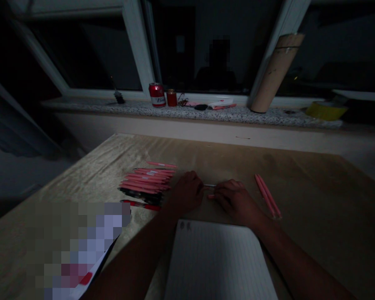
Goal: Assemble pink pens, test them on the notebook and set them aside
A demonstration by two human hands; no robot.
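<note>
In the dim head view, my left hand (189, 191) and my right hand (233, 195) are close together above the table, fingers curled. A thin, pale pen part (209, 185) spans the gap between them, with an end at each hand's fingertips. A short pink pen piece (211, 196) sticks out from under my right fingers. Left of my left hand lies a pile of pink pens (148, 179), with black pens (140, 195) and a red pen (140, 204) along its near side. Two pink pens (268, 196) lie to the right of my right hand.
A lined notebook (220, 262) lies open in front of me, between my forearms. The granite windowsill (134, 109) behind the table (315, 200) bears a red can (157, 95), a red jar (171, 98), a tall tan cylinder (278, 73) and a yellow tape roll (326, 111).
</note>
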